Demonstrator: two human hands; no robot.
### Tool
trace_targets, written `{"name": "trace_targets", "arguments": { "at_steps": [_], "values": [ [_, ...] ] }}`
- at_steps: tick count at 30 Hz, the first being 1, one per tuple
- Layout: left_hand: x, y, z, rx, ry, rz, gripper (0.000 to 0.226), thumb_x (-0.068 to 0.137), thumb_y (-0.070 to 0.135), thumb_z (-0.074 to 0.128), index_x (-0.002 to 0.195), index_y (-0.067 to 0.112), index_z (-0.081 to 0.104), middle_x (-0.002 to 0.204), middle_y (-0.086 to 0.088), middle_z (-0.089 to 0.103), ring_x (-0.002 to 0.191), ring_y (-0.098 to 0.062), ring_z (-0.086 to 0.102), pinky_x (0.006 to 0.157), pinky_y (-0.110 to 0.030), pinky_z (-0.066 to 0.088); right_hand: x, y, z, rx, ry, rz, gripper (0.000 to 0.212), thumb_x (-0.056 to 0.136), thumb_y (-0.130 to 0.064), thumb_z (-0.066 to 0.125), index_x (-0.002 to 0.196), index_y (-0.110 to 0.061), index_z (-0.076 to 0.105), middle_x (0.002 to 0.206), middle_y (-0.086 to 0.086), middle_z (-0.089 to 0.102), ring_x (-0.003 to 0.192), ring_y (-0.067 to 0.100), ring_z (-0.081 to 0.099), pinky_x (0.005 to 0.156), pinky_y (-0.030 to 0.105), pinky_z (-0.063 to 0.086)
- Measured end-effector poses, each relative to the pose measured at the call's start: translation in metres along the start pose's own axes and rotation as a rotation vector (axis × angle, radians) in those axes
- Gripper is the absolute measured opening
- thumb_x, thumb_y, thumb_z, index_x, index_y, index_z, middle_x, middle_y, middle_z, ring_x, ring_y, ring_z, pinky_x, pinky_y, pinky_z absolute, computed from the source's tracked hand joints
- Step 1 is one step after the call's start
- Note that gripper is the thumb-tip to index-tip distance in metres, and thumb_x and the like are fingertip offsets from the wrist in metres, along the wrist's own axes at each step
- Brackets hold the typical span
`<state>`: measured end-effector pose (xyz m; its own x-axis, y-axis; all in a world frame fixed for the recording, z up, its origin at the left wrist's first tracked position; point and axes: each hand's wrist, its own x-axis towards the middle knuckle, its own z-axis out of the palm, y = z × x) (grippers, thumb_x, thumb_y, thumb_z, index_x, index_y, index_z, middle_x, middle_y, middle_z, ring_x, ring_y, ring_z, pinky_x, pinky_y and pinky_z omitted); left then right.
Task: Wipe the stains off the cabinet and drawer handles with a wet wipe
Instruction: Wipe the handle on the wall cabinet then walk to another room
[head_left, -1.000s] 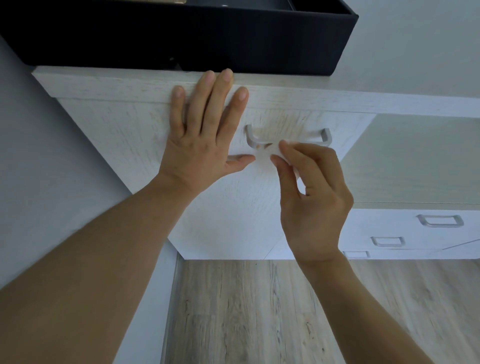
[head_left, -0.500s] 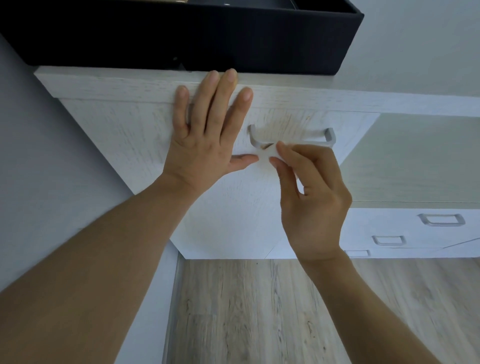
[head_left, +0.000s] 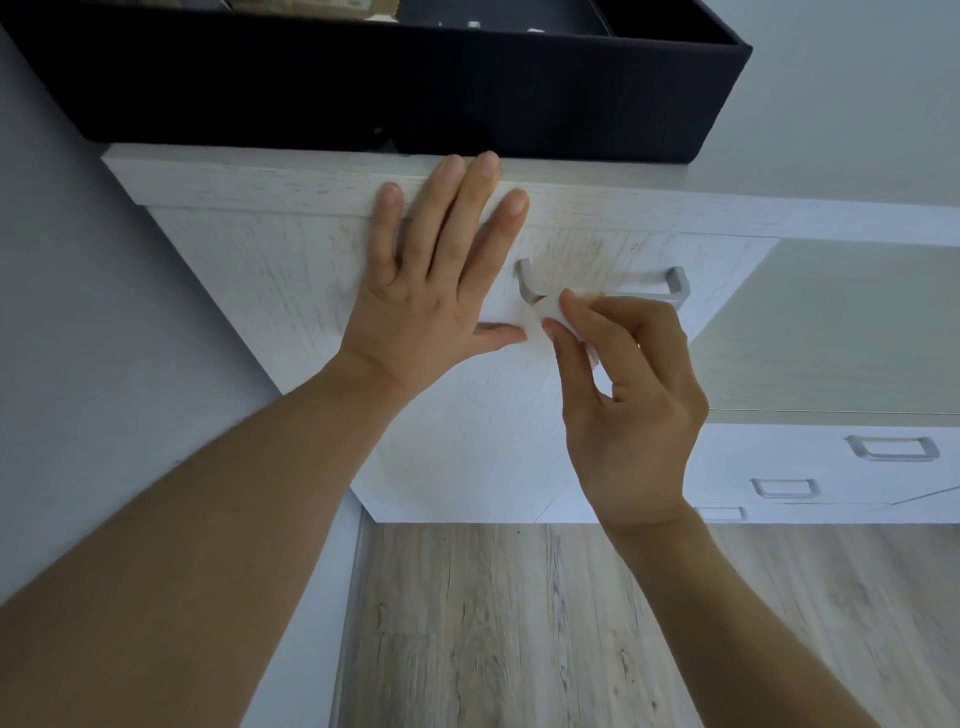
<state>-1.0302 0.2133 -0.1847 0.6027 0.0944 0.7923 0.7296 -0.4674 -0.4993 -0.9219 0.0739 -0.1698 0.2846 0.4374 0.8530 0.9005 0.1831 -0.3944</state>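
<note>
Wet wipe (head_left: 551, 310) sits pinched between right thumb and forefinger, pressed against the left end of the drawer handle (head_left: 602, 291), just right of the handle's left post. Versus half a second back: barely any change. Wipe and right hand (head_left: 631, 410) hold about the same spot at the handle's left end, and the left hand has not shifted on the drawer front; the view sits a touch differently.

Left hand (head_left: 431, 306): flat on the white drawer front (head_left: 270, 270), fingers straight and spread, tips reaching up over the cabinet's top edge (head_left: 249, 182), thumb out sideways toward the wipe, close but apart. Holds nothing. Forearm comes up from lower left.

Right hand: thumb and forefinger curl onto the wipe, other fingers folded loosely behind, back of hand toward the viewer, wrist below the handle, forearm from lower right.

Brownish smudging shows on the drawer front above the handle. Handle's right post is uncovered.

Black storage box (head_left: 395, 78) sits on top of the cabinet, contents too cropped to tell. More drawers with grey handles (head_left: 892, 449) lie well to the right. Wood-look floor (head_left: 519, 623) below.
</note>
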Motion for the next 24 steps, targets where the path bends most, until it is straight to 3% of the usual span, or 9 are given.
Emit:
{"name": "trace_targets", "arguments": {
  "at_steps": [2, 4, 9, 12, 14, 17, 18, 21, 24],
  "values": [
    [0.001, 0.0, 0.001, 0.007, -0.006, -0.009, 0.11, 0.085, 0.081, 0.025, 0.146, 0.002, -0.02, 0.151, -0.02, -0.001, 0.141, -0.033, -0.022, 0.115, -0.048, 0.0, -0.001, 0.0, 0.004, 0.003, -0.012, -0.031, 0.013, 0.082, 0.0, 0.07, 0.094, 0.002, 0.071, 0.085, 0.015, 0.066, 0.074, 0.022, 0.061, 0.061, 0.038, 0.054],
    [0.001, -0.001, 0.001, -0.012, -0.002, -0.023, 0.106, 0.088, 0.079, 0.024, 0.146, 0.002, -0.02, 0.152, -0.021, -0.006, 0.14, -0.032, -0.025, 0.115, -0.047, -0.004, -0.003, -0.001, 0.006, 0.004, -0.026, -0.06, 0.012, 0.081, 0.001, 0.071, 0.093, 0.002, 0.072, 0.083, 0.014, 0.066, 0.076, 0.017, 0.057, 0.06, 0.038, 0.053],
    [0.0, 0.001, 0.002, 0.008, -0.003, -0.041, 0.108, 0.087, 0.08, 0.026, 0.146, 0.002, -0.02, 0.151, -0.022, -0.029, 0.141, -0.032, -0.025, 0.115, -0.048, -0.002, -0.003, 0.002, 0.007, -0.031, 0.001, -0.073, 0.01, 0.082, 0.003, 0.07, 0.092, 0.003, 0.072, 0.082, 0.016, 0.066, 0.069, 0.025, 0.062, 0.059, 0.04, 0.053],
    [0.001, 0.002, 0.003, 0.003, 0.01, -0.067, 0.108, 0.087, 0.079, 0.029, 0.146, 0.003, -0.02, 0.149, -0.019, -0.033, 0.141, -0.031, -0.025, 0.115, -0.047, 0.001, -0.004, -0.001, 0.009, -0.042, 0.004, -0.074, 0.01, 0.083, 0.003, 0.068, 0.092, 0.002, 0.072, 0.082, 0.015, 0.066, 0.075, 0.02, 0.058, 0.063, 0.037, 0.053],
    [0.002, 0.002, 0.001, -0.016, 0.013, -0.06, 0.109, 0.087, 0.079, 0.03, 0.146, 0.003, -0.021, 0.153, -0.02, -0.026, 0.144, -0.031, -0.017, 0.114, -0.047, 0.006, -0.005, -0.002, 0.008, -0.068, -0.033, -0.105, 0.012, 0.083, 0.005, 0.067, 0.093, 0.001, 0.073, 0.085, 0.013, 0.068, 0.079, 0.02, 0.057, 0.066, 0.035, 0.05],
    [0.0, -0.005, -0.003, -0.001, 0.026, 0.038, 0.108, 0.085, 0.078, 0.034, 0.149, 0.003, -0.009, 0.149, -0.017, 0.014, 0.137, -0.031, 0.02, 0.108, -0.046, 0.022, -0.009, 0.0, 0.003, -0.103, -0.046, -0.081, 0.012, 0.084, 0.004, 0.067, 0.093, -0.001, 0.074, 0.087, 0.012, 0.069, 0.081, 0.019, 0.057, 0.065, 0.036, 0.05],
    [-0.001, -0.009, -0.005, 0.023, 0.024, 0.08, 0.104, 0.085, 0.078, 0.035, 0.149, 0.005, -0.002, 0.145, -0.015, 0.019, 0.133, -0.029, 0.024, 0.108, -0.046, 0.022, -0.011, 0.0, 0.0, -0.115, -0.036, -0.056, 0.011, 0.084, 0.001, 0.068, 0.093, -0.002, 0.074, 0.088, 0.012, 0.069, 0.082, 0.018, 0.056, 0.064, 0.037, 0.05],
    [-0.002, -0.018, -0.007, 0.08, 0.006, 0.133, 0.098, 0.084, 0.077, 0.033, 0.146, 0.006, 0.005, 0.145, -0.014, 0.019, 0.132, -0.028, 0.024, 0.11, -0.043, 0.011, -0.017, -0.004, -0.004, -0.171, 0.013, 0.001, 0.01, 0.085, -0.006, 0.069, 0.093, -0.005, 0.074, 0.091, 0.011, 0.069, 0.085, 0.019, 0.06, 0.07, 0.034, 0.047],
    [-0.003, -0.015, -0.009, 0.128, -0.008, 0.138, 0.098, 0.084, 0.078, 0.031, 0.145, 0.006, 0.005, 0.144, -0.014, 0.019, 0.132, -0.028, 0.024, 0.112, -0.043, 0.017, -0.018, -0.007, -0.004, -0.161, 0.064, 0.024, 0.011, 0.084, -0.005, 0.07, 0.094, -0.003, 0.074, 0.089, 0.013, 0.069, 0.09, 0.025, 0.066, 0.075, 0.037, 0.052]
  ]
}}
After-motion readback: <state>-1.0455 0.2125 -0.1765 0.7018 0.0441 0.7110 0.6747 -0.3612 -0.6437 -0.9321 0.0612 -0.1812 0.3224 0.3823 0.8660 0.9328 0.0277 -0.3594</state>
